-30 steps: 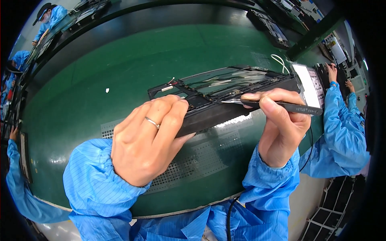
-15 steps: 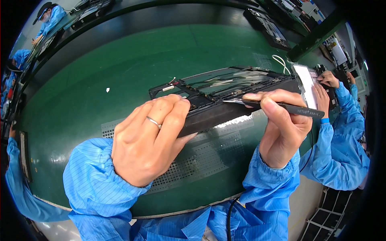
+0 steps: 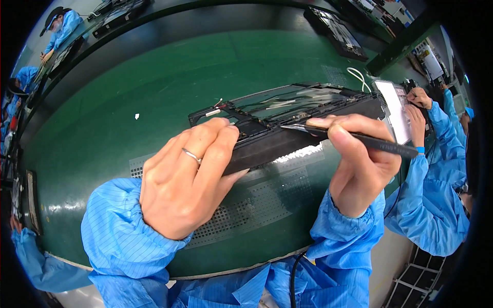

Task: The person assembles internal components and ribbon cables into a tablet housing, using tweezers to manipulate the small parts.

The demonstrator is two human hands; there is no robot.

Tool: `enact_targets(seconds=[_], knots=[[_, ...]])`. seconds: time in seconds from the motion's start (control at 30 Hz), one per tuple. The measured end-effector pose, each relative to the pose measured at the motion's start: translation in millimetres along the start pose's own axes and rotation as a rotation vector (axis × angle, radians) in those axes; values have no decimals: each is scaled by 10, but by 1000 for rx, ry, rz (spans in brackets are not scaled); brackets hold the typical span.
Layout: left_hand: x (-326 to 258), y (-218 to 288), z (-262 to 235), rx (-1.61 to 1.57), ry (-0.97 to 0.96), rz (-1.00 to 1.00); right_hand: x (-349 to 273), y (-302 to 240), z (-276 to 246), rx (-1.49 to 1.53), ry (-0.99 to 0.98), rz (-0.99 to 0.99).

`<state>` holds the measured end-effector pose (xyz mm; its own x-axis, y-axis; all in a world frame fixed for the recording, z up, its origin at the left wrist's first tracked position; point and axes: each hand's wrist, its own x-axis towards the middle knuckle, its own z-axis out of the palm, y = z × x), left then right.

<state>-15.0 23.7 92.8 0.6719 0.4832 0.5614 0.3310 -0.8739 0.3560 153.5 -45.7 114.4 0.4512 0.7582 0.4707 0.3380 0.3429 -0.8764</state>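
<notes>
green tabletop, black frame, co-workers

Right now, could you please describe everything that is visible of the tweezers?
The tweezers are slim, with a dark body bearing pale lettering and shiny, metal-looking tips tapering finely. The right hand holds them between thumb and fingers, which hide part of the body. They point left, rear end lower in the picture. Their tips are at the upper edge of the black frame; I cannot tell whether they touch it.
</notes>
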Motion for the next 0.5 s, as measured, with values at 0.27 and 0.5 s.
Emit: enact_targets(seconds=[0.27,0.5], knots=[[-6,4,-54,45,33,-12,-70,-99,-27,-227,-64,-434],[71,-263,-288,354,113,280,-274,-33,-122,-86,-54,-299]])
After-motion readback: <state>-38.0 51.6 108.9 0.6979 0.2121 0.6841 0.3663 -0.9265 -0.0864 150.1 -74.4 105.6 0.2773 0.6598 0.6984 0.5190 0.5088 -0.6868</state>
